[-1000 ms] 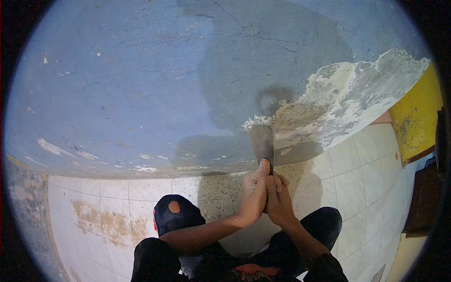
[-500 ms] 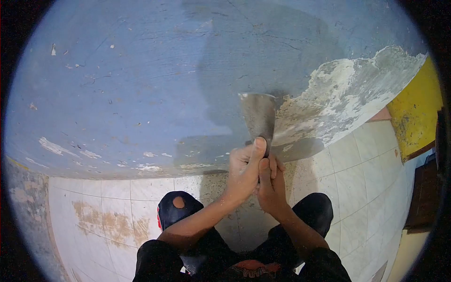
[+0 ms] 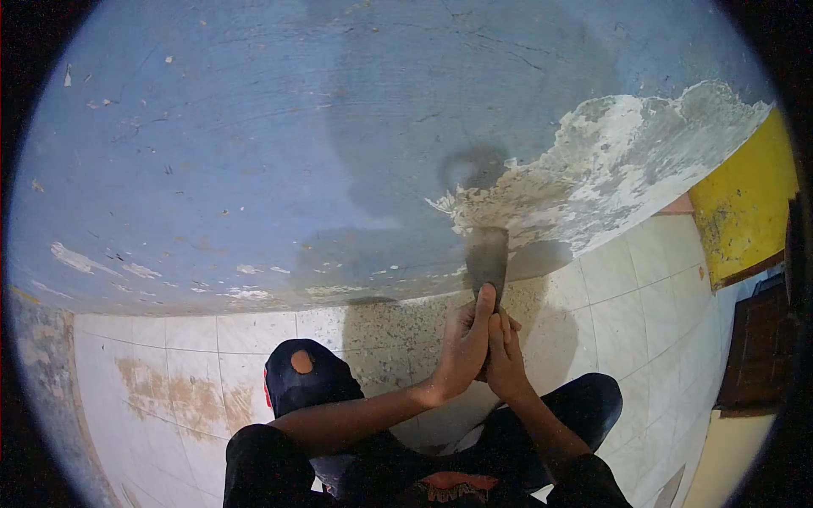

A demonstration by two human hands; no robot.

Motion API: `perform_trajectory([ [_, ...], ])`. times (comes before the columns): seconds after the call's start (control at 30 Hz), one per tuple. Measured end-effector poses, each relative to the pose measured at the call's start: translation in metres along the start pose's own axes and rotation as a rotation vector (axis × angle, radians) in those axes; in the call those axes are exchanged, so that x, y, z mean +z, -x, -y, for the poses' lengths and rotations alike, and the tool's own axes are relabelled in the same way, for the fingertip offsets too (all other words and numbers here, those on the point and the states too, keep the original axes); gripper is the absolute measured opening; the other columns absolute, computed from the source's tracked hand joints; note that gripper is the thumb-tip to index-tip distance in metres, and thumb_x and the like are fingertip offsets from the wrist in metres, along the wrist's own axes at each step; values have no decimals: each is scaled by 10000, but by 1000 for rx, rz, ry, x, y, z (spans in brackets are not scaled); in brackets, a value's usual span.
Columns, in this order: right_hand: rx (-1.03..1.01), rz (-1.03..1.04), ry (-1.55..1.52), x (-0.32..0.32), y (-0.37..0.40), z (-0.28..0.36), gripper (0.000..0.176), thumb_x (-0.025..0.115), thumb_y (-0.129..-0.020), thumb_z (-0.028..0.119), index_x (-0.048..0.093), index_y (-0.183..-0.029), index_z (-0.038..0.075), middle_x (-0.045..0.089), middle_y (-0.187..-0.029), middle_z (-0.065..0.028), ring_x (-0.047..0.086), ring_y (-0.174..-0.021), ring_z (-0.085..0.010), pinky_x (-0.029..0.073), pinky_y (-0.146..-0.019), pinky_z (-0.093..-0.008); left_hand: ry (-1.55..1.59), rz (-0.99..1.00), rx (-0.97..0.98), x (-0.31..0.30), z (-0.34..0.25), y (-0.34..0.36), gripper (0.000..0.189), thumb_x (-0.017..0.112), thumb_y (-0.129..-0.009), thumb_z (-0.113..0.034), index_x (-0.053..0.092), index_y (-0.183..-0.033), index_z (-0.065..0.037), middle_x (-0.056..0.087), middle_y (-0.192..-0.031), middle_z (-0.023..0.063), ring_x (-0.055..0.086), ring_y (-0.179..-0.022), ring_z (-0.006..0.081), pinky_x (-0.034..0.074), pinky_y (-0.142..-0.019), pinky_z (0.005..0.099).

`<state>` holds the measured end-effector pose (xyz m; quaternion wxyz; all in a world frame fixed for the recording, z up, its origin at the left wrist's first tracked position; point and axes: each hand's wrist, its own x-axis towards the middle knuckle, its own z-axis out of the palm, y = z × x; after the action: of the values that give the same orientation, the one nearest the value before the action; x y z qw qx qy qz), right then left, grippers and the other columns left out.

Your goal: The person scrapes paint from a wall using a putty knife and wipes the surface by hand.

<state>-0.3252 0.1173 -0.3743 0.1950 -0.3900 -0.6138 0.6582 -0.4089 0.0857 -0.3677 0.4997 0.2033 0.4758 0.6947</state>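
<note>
A paint scraper (image 3: pixel 488 261) with a wide, dull metal blade points up toward the blue wall (image 3: pixel 254 144). Both of my hands are wrapped around its handle. My left hand (image 3: pixel 461 347) has its thumb pressed along the base of the blade, while my right hand (image 3: pixel 508 364) closes on the handle from the other side. Most of the handle is hidden by the fingers. Just beyond the blade's edge lies the peeled patch (image 3: pixel 593 152), rough white and grey, with ragged paint flakes at its left tip.
Pale floor tiles (image 3: pixel 644 296) run along the wall's foot, with paint crumbs (image 3: pixel 381 347) scattered near my hands. Brown stains mark the tiles at left. My bent knees (image 3: pixel 309 372) flank my arms. A yellow wall section (image 3: pixel 745 195) and dark wooden furniture (image 3: pixel 754 347) stand at right.
Both hands and the scraper have drawn down from the wall toward me, slightly rightward. The peeled patch now shows farther left, where the blade was. The view has shifted slightly.
</note>
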Motion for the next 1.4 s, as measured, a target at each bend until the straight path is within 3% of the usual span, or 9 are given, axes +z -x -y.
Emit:
perform_trajectory([
  [0.27,-144,-10,75,-1,-10,-11,472,327,-932,403,440,-1121,-14,526,-823,-121,511,-680,-131,411,-543,-245,65,-58,-37,-4,15,-10,579,339,-890,-523,472,-596,-42,489,-570,67,550,-670,211,437,-703,334],
  [0.37,39,40,34,-2,-12,-10,474,324,-934,403,440,-1140,-7,525,-804,-112,507,-643,-135,409,-533,-251,64,-70,-68,-7,21,-12,577,361,-877,-534,474,-594,-43,490,-567,65,551,-662,211,437,-696,329],
  [0.53,-164,-5,83,1,-22,-24,424,316,-936,396,465,-1060,19,516,-747,-109,485,-542,-144,399,-493,-264,66,-72,-51,-6,17,-14,575,371,-875,-529,487,-594,-41,513,-579,69,553,-657,205,438,-685,324],
  [0.67,-12,44,96,2,-22,-20,425,317,-934,399,466,-1012,9,508,-745,-118,497,-581,-158,407,-518,-283,55,-110,19,-9,16,-15,558,371,-914,-443,494,-567,-24,499,-549,52,546,-604,149,444,-600,277],
  [0.93,-151,-54,101,19,-24,-19,409,330,-928,368,465,-921,-18,501,-755,-158,520,-714,-236,421,-639,-364,-64,-79,32,-21,0,-16,563,375,-915,-441,490,-552,-26,522,-558,55,534,-587,134,431,-568,274],
  [1.07,-385,48,152,24,-45,33,329,366,-920,296,448,-868,-18,494,-791,-183,507,-761,-259,396,-689,-386,-141,-54,261,-17,-61,-19,567,371,-922,-418,499,-543,-16,539,-556,58,525,-540,138,421,-522,267],
  [1.17,-893,-49,404,46,-56,56,384,349,-925,323,478,-1001,-30,488,-827,-187,485,-757,-249,393,-694,-351,-177,7,482,-30,-81,-35,564,372,-929,-390,506,-542,-3,538,-537,62,518,-512,132,409,-490,254],
  [1.23,-636,4,128,60,-65,52,254,409,-901,218,385,-785,-6,477,-837,-168,456,-829,-269,345,-744,-373,-177,48,638,-45,-78,-40,562,371,-932,-375,508,-541,4,539,-528,65,517,-506,125,401,-477,244],
  [1.4,-690,35,-59,71,-65,35,369,391,-905,326,491,-961,-25,492,-849,-129,440,-883,-210,337,-775,-364,-526,-37,711,-68,-81,-31,429,473,-896,-324,544,-650,20,533,-521,52,553,-534,128,414,-492,238],
])
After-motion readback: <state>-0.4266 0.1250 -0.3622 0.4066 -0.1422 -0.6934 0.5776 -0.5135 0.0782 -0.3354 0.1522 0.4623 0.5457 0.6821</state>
